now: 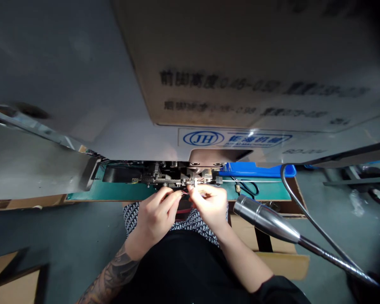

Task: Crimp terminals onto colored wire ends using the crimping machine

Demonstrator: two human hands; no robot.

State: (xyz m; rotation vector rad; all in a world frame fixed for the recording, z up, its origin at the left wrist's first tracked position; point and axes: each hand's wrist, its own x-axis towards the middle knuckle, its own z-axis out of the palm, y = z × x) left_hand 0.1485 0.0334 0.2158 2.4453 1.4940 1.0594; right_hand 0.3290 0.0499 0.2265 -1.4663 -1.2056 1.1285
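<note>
Both my hands are raised close together in front of a metal wire-crimping machine [174, 179]. My left hand [155, 215] pinches a bundle of thin wires [184, 192], some of them red, though the fingers hide most of it. My right hand [210, 205] has its fingertips shut on the same wires, right at the machine's steel jaws [193, 182]. The tiny wire ends are too small to make out.
A grey machine cover [234, 139] with a blue JH label overhangs the work. Behind it lie a green mat [110, 192], a blue tray [256, 170] and black-handled scissors [247, 188]. A chrome gooseneck lamp [266, 219] juts in at the right.
</note>
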